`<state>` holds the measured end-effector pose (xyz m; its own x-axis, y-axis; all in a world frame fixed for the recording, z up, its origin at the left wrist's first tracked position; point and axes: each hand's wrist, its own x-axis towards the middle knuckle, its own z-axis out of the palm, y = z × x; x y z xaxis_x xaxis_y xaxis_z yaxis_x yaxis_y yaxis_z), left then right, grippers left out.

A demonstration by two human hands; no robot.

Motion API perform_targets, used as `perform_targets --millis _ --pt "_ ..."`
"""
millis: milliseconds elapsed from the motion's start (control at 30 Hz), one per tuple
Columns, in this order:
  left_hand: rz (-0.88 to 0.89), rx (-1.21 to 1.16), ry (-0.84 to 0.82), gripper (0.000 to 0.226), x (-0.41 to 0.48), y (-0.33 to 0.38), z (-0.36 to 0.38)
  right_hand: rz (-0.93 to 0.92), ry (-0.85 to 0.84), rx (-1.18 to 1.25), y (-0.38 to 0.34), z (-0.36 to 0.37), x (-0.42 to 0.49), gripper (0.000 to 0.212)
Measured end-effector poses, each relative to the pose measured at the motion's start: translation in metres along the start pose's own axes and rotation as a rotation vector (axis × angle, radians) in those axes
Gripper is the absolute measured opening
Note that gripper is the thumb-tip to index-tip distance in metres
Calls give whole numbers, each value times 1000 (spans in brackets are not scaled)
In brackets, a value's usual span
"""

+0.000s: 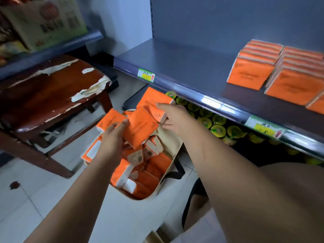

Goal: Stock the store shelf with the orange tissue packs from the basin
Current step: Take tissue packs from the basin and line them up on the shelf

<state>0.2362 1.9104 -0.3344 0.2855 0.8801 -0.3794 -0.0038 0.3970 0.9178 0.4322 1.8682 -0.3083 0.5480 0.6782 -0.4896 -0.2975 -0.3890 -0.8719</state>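
above the basin (169, 143), our left hand (112, 137) grips a flat, glossy orange pack (140, 128), tilted; our right hand (173, 119) clamps a second pack (153, 100), also tilted.

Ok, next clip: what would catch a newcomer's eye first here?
The bright orange tissue packs heaped in the cream basin on the floor at centre, where the left grip and right grip each hold one pack. Next, the neat orange stacks at the right of the grey shelf, and the worn wooden stool on the left.
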Motion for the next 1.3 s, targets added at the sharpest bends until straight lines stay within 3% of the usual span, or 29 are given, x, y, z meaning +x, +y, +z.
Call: perform_targets --millis 133,367,500,667,833,933,1067,1300 --pt "18 -64 12 15 -6 22 17 -53 60 53 -18 -15 -23 32" --pt "109 -58 -88 33 -36 61 78 -185 215 50 -56 -76 -65 36" --pt "190 -77 -275 57 -61 82 127 -305 301 95 -79 -134 -91 40" --pt "223 2 -485 41 -92 96 197 -383 300 248 -79 -223 -141 15" --pt "183 -65 -528 45 -111 102 275 -349 355 322 -57 -304 -170 10" --pt "-15 -160 -642 52 -117 74 305 -315 390 342 -58 -332 -180 3" --pt "-180 -271 -680 51 -118 55 321 -381 467 457 -67 -362 -185 53" --pt "-158 -332 -836 59 -120 55 334 -377 485 473 -72 -371 -186 56"
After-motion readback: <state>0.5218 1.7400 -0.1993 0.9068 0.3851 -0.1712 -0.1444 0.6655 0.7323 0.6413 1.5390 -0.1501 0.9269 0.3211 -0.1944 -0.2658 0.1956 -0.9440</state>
